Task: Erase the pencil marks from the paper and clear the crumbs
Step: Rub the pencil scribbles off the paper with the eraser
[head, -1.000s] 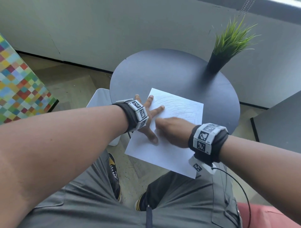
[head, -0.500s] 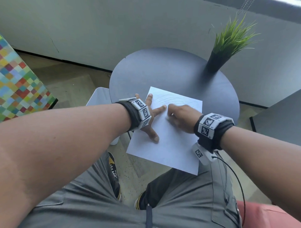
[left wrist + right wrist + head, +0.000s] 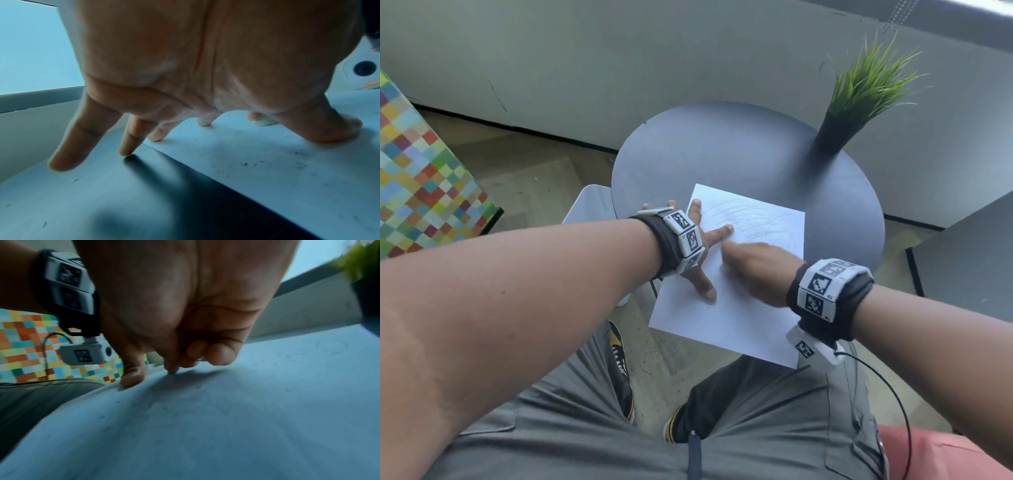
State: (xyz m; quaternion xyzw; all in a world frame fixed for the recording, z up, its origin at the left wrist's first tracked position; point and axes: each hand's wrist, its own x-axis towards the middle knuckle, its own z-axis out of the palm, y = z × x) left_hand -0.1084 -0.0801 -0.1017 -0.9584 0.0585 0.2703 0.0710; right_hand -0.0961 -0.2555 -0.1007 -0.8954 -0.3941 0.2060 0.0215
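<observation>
A white sheet of paper (image 3: pixel 722 325) lies on the round dark table (image 3: pixel 722 154), its near part hanging over the table's edge. Faint pencil scribbles (image 3: pixel 756 219) cover its far half. My left hand (image 3: pixel 709 246) presses the sheet's left side with fingers spread flat; two fingers reach onto the table. My right hand (image 3: pixel 753 270), blurred by motion, lies curled on the middle of the sheet, pinching a small white eraser (image 3: pixel 264 123) against the paper. Dark crumbs (image 3: pixel 244 164) dot the sheet (image 3: pixel 267 178) near my left thumb; the right wrist view shows more specks on the paper (image 3: pixel 246 402).
A potted grass plant (image 3: pixel 859 96) stands at the table's far right edge. A white stool (image 3: pixel 589 205) sits beside the table on the left, and a multicoloured checkered block (image 3: pixel 421 178) further left. A grey surface (image 3: pixel 969 260) lies to the right. My knees are under the paper's overhang.
My right hand rubbed away toward the scribbles half a second ago and has come back toward me and left. My left hand has stayed pressed on the sheet.
</observation>
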